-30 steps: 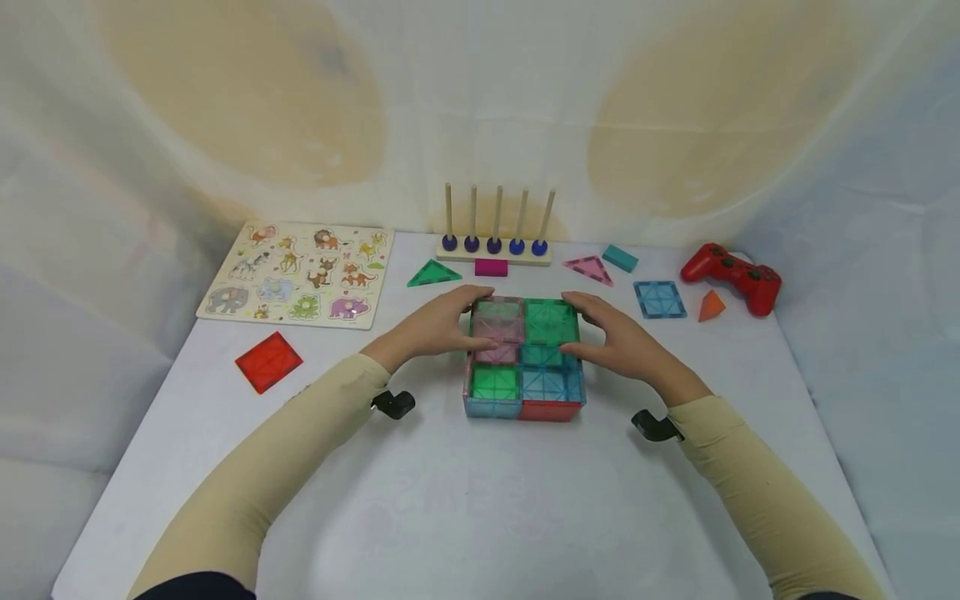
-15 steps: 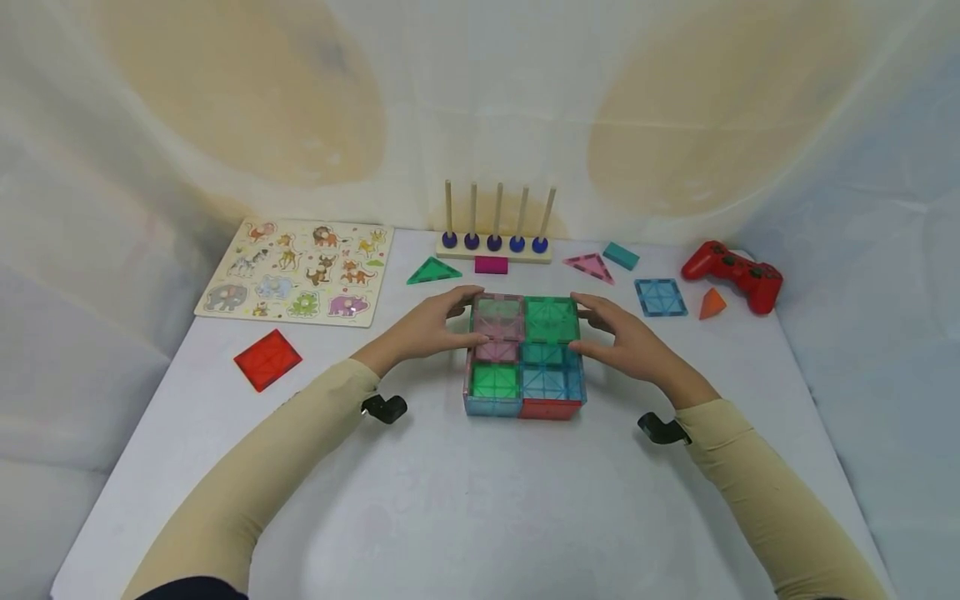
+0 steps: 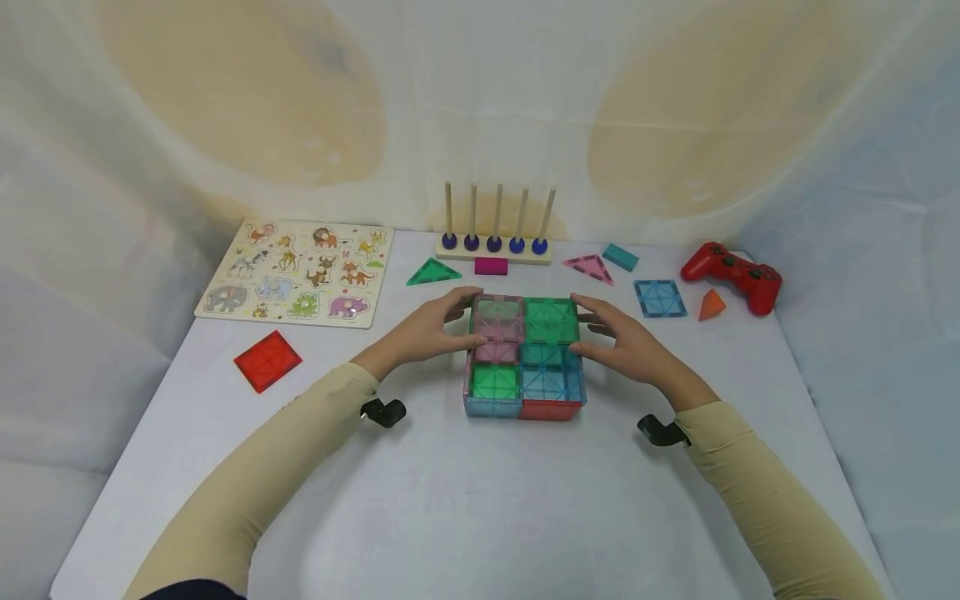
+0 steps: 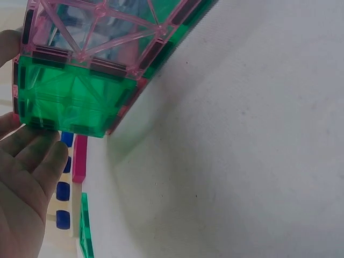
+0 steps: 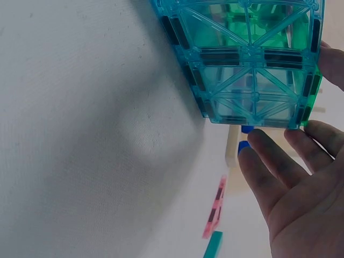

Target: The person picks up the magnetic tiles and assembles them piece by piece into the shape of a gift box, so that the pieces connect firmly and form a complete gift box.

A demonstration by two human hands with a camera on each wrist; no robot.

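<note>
A low box of translucent magnetic tiles stands on the white table in the head view. Pink and green tiles cover its far half, while the near half lies open on top. My left hand is at its left side, thumb by the top edge and fingers extended at the far corner. On the opposite side is my right hand, thumb close to the rim and fingers loosely spread behind the far corner. The left wrist view shows the box's pink and green walls; its blue wall fills the right wrist view's top.
An animal puzzle board and red square tile lie left. Behind the box are a peg stand, magenta block and green triangle. To the right lie a blue tile, orange piece and red game controller.
Both hands have drawn slightly outward, so their fingertips overlap the box less than before. The box stays where it was.
</note>
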